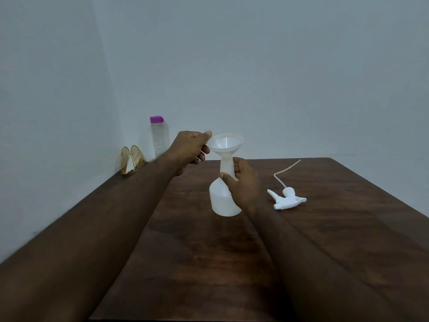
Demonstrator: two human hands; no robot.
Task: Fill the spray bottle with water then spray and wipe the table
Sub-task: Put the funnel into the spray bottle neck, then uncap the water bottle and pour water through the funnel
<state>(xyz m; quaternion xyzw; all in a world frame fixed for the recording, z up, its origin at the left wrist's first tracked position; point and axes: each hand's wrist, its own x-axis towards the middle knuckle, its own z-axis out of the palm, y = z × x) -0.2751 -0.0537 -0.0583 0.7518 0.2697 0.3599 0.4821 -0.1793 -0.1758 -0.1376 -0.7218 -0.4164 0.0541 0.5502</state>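
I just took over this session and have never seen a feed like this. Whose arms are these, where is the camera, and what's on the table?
There is no machine here. A person works with two bare hands, and the only picture comes from a wide-angle camera on their head, looking forward and down, so both forearms reach in from the bottom edge.

The left hand pinches the rim of a white funnel, whose stem sits in the mouth of the white spray bottle. The right hand grips that bottle by its neck, and the bottle stands upright on the dark wooden table.

The bottle's trigger head, with its thin tube, lies on the table to the right. At the far left, by the wall, stand a clear bottle with a purple cap and a gold wire holder.
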